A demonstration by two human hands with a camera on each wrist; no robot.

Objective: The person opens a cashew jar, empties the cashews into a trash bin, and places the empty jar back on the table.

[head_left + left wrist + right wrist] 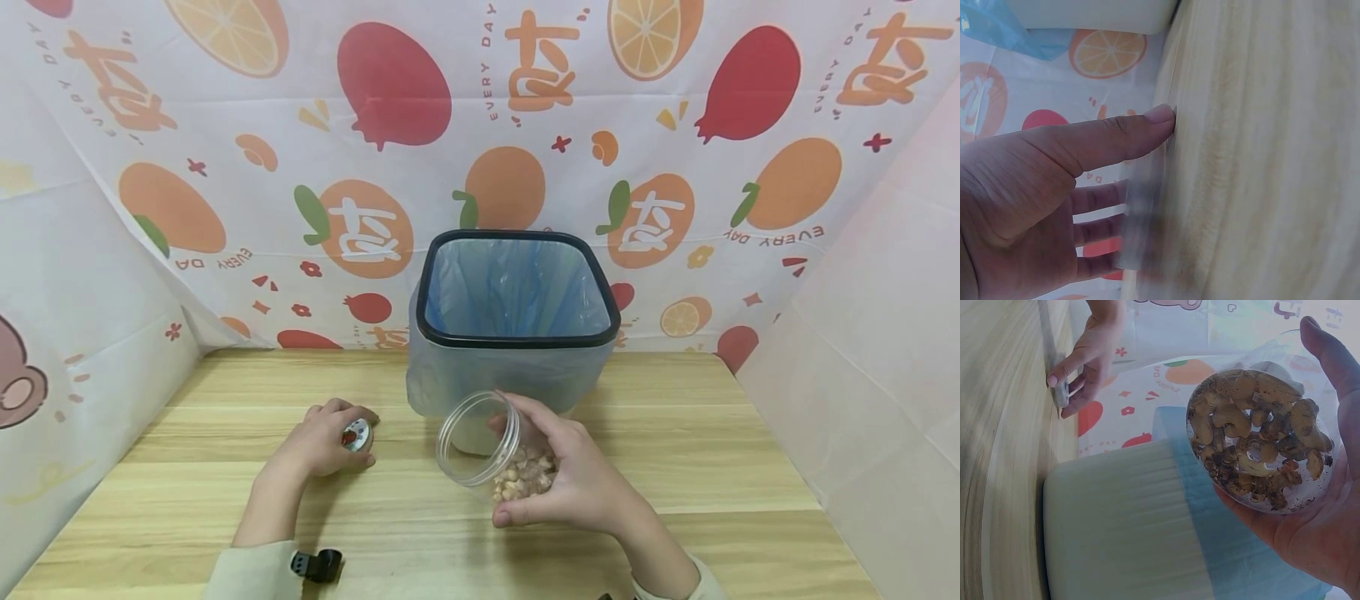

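Observation:
My left hand (318,442) is on the wooden table at left, gripping a round, flat jar lid (357,435) with a printed top between thumb and fingers. The left wrist view shows the lid (1142,219) blurred against the tabletop. In my right hand (588,483) is a clear plastic jar (444,454), uncapped and tilted, its mouth toward the left. Cashew-like nuts (1232,419) with darker bits lie inside, seen through the jar's base in the right wrist view. The jar is in front of the bin.
A pale bin (1116,519) with a black rim (517,342) stands at the table's back, lined with a blue plastic bag (517,283). Fruit-patterned cloth (285,125) hangs behind and at the sides. A small black device (318,566) is at the left cuff.

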